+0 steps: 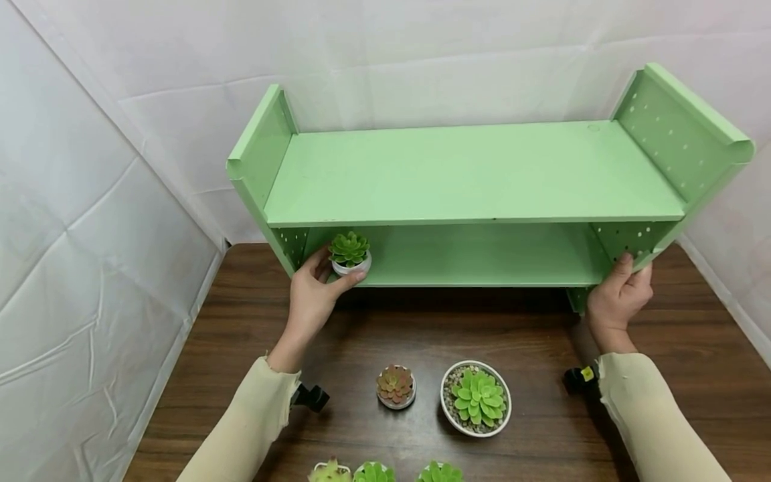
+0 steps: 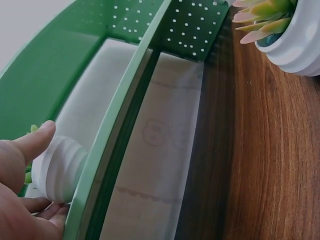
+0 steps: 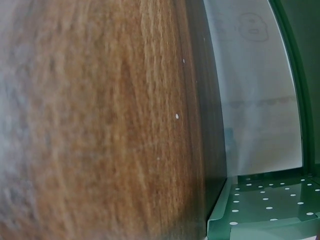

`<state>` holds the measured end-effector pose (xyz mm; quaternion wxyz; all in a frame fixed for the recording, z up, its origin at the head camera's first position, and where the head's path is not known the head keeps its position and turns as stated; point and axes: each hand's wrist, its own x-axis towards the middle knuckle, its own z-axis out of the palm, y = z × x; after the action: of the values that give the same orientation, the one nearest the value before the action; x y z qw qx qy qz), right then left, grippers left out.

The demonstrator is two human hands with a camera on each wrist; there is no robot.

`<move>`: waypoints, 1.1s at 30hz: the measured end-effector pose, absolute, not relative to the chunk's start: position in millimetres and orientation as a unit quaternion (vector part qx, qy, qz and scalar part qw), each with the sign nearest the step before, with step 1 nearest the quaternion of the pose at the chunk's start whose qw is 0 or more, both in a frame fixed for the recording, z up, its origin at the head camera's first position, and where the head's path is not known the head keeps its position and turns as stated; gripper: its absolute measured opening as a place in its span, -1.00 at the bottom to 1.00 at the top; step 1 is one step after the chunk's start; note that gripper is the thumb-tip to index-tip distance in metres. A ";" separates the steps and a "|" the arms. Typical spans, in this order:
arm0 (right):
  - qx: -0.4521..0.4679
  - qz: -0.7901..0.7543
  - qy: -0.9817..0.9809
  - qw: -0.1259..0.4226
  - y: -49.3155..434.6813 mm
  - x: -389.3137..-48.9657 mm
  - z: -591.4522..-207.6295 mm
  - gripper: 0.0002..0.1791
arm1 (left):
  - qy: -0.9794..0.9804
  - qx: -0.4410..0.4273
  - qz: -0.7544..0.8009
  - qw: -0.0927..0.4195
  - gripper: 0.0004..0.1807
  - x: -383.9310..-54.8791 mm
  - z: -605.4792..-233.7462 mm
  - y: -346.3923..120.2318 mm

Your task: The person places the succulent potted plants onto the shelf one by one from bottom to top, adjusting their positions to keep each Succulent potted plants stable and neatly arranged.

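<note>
A green two-tier shelf (image 1: 470,175) stands on the wooden table against the back sheet. My left hand (image 1: 308,298) grips a small white pot with a green succulent (image 1: 349,250) at the left end of the lower tier. In the left wrist view, thumb and fingers are around the white pot (image 2: 61,172), just behind the tier's front edge (image 2: 112,117). My right hand (image 1: 619,301) holds the lower front edge of the shelf's right side panel, thumb up along it. The right wrist view shows the perforated panel (image 3: 272,202) but not the hand.
On the table (image 1: 542,428), a small reddish succulent (image 1: 395,384) stands left of a larger white bowl with a green succulent (image 1: 476,398). Several more potted succulents (image 1: 373,472) show at the bottom edge. White sheets (image 1: 90,201) enclose the left, back and right.
</note>
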<state>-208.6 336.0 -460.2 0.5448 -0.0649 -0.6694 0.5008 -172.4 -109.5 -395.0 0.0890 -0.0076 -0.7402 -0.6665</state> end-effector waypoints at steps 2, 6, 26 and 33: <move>-0.064 0.502 -0.668 0.546 335.8 -209.0 -459.7 -0.68 | -0.737 -0.009 -0.670 0.089 -0.10 -171.5 -394.2 -109.8; -0.066 0.506 -0.666 0.544 335.7 -209.9 -460.5 -0.69 | -0.733 -0.010 -0.675 0.087 -0.08 -169.7 -393.6 -110.9; -0.065 0.511 -0.666 0.540 334.8 -210.0 -460.6 -0.68 | -0.729 -0.028 -0.676 0.101 -0.11 -159.3 -396.5 -114.1; -0.068 0.511 -0.666 0.539 336.0 -208.7 -461.7 -0.69 | -0.739 -0.021 -0.667 0.095 -0.09 -156.7 -397.1 -113.5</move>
<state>-208.7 336.0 -461.7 0.5393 -0.0684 -0.6662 0.5105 -156.7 -113.5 -397.1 0.0952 -0.0213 -0.7390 -0.6666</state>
